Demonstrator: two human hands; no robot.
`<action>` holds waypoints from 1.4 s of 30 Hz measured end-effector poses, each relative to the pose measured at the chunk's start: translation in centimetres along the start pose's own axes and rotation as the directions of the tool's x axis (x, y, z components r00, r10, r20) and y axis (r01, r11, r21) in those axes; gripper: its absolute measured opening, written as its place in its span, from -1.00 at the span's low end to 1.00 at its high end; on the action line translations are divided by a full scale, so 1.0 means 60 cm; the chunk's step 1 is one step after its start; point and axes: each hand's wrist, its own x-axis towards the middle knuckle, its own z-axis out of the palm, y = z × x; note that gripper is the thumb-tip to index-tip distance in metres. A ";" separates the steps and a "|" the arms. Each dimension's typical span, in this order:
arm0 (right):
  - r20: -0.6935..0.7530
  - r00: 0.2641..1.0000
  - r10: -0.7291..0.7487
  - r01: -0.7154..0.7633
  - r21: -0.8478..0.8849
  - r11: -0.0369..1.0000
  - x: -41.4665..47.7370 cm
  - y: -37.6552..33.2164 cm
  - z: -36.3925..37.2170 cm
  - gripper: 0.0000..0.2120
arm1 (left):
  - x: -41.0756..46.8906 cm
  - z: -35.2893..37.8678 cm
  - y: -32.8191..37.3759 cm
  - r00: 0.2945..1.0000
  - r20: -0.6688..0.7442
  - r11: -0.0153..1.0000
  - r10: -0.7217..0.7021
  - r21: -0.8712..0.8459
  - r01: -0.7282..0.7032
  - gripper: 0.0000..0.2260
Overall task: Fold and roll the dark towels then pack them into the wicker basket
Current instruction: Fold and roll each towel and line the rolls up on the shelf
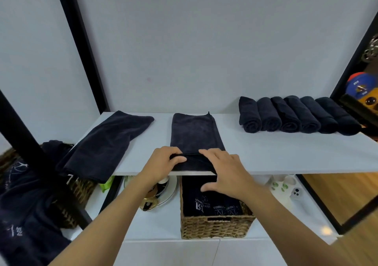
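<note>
At the shelf [286, 159] front, your left fingers [163, 153] pinch the towel [194, 130] roll, right fingers [213, 156] press flat: keep it tight, ends level, roll away evenly.

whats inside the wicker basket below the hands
Dark towels with white print lie in the wicker basket. The shelf edge and the right hand cover its far part, and anything beneath the top layer is hidden.

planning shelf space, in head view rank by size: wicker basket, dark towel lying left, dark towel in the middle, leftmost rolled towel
1. Brown woven wicker basket and dark folded towel lying left: look alike, basket nearer, unranked.
2. Middle dark flat towel.
3. Leftmost dark rolled towel.
</note>
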 end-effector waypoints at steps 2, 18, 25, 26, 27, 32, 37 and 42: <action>-0.063 0.996 0.061 -0.065 -0.062 0.996 0.008 0.014 0.010 -0.30 | 0.011 -0.005 -0.003 0.998 0.012 0.993 -0.060 -0.098 0.061 -0.92; -0.238 0.944 0.229 -0.196 0.153 0.968 0.052 0.090 0.016 -0.86 | 0.038 0.013 -0.021 0.953 -0.167 0.955 -0.253 -0.201 0.218 -0.84; -0.183 0.971 -0.157 0.106 -0.260 0.960 0.031 0.106 0.013 -0.66 | 0.008 0.027 -0.040 0.974 -0.147 0.954 0.173 0.271 -0.129 -0.88; -0.151 0.975 -0.164 0.109 -0.318 0.942 0.035 0.106 0.009 -0.64 | 0.003 0.026 -0.046 0.967 -0.119 0.925 0.226 0.339 -0.174 -0.83; -0.118 0.979 -0.166 0.115 -0.351 0.929 0.041 0.104 0.005 -0.64 | 0.000 0.024 -0.052 0.957 -0.090 0.886 0.277 0.410 -0.218 -0.76; -0.011 0.990 -0.139 0.133 -0.241 0.961 0.062 0.091 -0.017 -0.78 | 0.014 0.006 -0.040 0.929 0.011 0.754 0.370 0.581 -0.307 -0.75; 0.088 0.982 0.165 -0.186 0.391 0.901 0.087 0.104 -0.025 -0.94 | 0.045 -0.012 -0.023 1.000 -0.007 0.998 -0.016 0.058 0.017 -0.84; 0.042 0.946 0.321 -0.294 0.528 0.797 0.109 0.120 -0.009 -0.94 | 0.083 -0.018 -0.043 0.978 -0.040 0.961 -0.207 -0.197 0.196 -0.84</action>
